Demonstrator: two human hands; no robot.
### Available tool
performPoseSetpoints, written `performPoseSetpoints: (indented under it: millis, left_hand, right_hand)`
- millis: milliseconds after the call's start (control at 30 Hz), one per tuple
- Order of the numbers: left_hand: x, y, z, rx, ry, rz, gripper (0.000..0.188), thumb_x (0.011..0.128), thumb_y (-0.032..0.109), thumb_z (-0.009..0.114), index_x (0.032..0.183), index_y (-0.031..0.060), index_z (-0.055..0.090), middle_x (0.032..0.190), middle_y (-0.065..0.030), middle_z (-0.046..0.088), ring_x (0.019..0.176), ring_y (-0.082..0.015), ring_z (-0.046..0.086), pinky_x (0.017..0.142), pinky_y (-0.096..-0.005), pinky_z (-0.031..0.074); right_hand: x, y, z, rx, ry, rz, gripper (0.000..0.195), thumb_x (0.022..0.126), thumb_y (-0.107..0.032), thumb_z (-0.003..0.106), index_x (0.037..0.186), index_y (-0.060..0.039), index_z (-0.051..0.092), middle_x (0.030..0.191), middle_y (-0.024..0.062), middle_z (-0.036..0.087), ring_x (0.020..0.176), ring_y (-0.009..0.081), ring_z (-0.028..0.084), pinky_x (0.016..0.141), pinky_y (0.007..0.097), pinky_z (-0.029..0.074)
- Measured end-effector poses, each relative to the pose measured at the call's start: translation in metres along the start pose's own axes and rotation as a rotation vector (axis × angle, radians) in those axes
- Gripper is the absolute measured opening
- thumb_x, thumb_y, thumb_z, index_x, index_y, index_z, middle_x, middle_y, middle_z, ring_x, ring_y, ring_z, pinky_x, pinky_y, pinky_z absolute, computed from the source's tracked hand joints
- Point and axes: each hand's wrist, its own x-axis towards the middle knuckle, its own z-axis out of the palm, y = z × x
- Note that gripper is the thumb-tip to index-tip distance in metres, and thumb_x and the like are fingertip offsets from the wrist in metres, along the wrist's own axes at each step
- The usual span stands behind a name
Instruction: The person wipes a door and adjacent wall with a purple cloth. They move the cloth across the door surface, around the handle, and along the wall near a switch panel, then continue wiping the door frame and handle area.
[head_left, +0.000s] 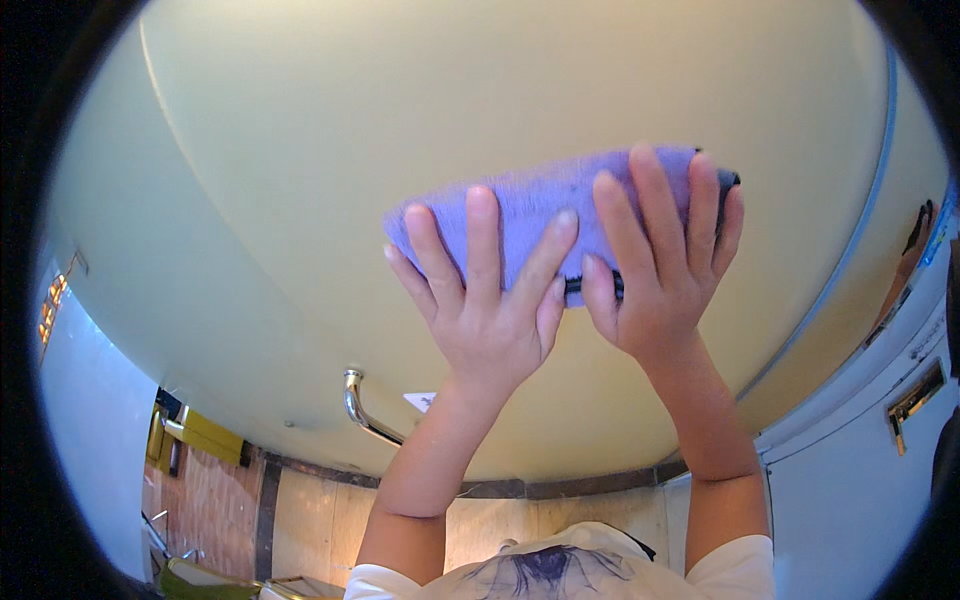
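A folded purple cloth (540, 180) with a dark edge lies flat against a large pale yellow wall (315, 135). On its left part rests my left hand (484, 300), palm down with the fingers spread, its little finger reaching past the cloth's lower edge. Close beside it, my right hand (664, 262) presses on the right part, where a grey and black piece of the cloth shows at the fingertips. A bit of black trim is visible between the two thumbs. Neither hand is closed around the cloth.
Below my left hand a chrome rail (356, 397) stands out from the wall, near a small white plate (418, 401) partly behind my forearm. A white door (862, 480) with a brass handle (911, 405) is at the right. Yellow furniture (206, 435) stands at the lower left.
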Motion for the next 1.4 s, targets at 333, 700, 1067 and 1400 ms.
performPoseSetpoints:
  millis: [333,700,1067,1400]
  left_hand:
    - [-0.088,0.032,0.012,-0.057,-0.11,-0.012,0.045,0.086,0.035,0.05,0.131,0.0289,0.049,0.149,-0.0156,0.024,0.136,-0.0485,0.007,0.104,-0.0642,-0.006]
    - [0.012,0.04,0.01,0.069,-0.058,-0.062,0.049,0.091,0.046,0.038,0.131,0.019,0.049,0.145,-0.0231,0.027,0.135,-0.0504,0.012,0.105,-0.0628,-0.003]
    - [-0.129,0.008,0.018,0.064,-0.034,-0.055,0.046,0.092,0.049,0.037,0.134,0.0316,0.045,0.149,-0.0135,0.025,0.136,-0.0455,0.014,0.107,-0.0614,0.0]
    - [-0.003,-0.089,-0.033,0.1,-0.001,-0.084,0.048,0.093,0.039,0.034,0.125,0.0088,0.052,0.146,-0.024,0.025,0.135,-0.0493,0.012,0.108,-0.0595,0.004]
  right_hand:
    - [-0.109,0.005,-0.002,0.005,-0.089,-0.025,0.037,0.088,-0.038,0.046,0.12,-0.0233,0.058,0.138,0.0032,0.044,0.135,0.0346,0.026,0.106,0.0636,0.01]
    - [-0.008,0.036,-0.012,-0.097,-0.108,-0.115,0.045,0.095,-0.035,0.032,0.127,-0.0095,0.05,0.138,0.0177,0.042,0.131,0.0445,0.027,0.107,0.0575,0.016]
    - [-0.122,-0.033,0.007,0.075,-0.097,-0.126,0.019,0.084,-0.029,0.055,0.101,-0.0257,0.062,0.129,0.0059,0.05,0.132,0.0383,0.028,0.101,0.0691,0.013]
    - [0.027,-0.091,0.027,0.113,-0.063,-0.031,0.03,0.084,-0.035,0.056,0.113,-0.0303,0.063,0.13,0.0009,0.052,0.128,0.0317,0.037,0.103,0.0632,0.014]
